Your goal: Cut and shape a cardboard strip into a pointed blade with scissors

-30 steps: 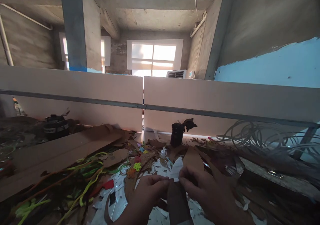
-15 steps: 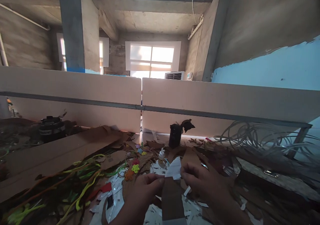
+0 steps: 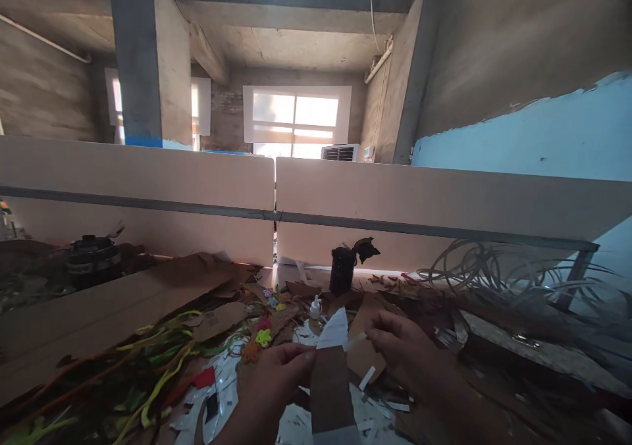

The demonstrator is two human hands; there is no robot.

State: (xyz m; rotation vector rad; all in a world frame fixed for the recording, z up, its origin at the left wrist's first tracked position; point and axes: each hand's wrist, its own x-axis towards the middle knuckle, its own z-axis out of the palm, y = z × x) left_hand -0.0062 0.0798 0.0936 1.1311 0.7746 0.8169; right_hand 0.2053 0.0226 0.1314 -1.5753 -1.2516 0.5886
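My left hand (image 3: 279, 379) pinches the left edge of a brown cardboard strip (image 3: 332, 382) that has a white pointed tip (image 3: 334, 330) at its far end. Just to the right, my right hand (image 3: 402, 346) is closed, thumb against fingers, on a small pale strip (image 3: 356, 341) that reaches toward the cardboard. Whether this strip touches the cardboard I cannot tell. Behind the white tip stands a small white-capped glue bottle (image 3: 315, 308). A piece of tan cardboard (image 3: 365, 356) lies beneath my right hand.
Yellow, green and orange fuzzy stems (image 3: 162, 372) lie at the left, with small coloured flowers (image 3: 263, 338) nearer the middle. A dark cylindrical container (image 3: 342, 270) stands behind. Coiled clear tubing (image 3: 459, 267) sits at the right. A white partition (image 3: 419, 198) borders the back.
My right hand has moved right, away from the white tip, and the pale strip now shows in its fingers. My left hand still grips the cardboard strip. The view has shifted slightly.
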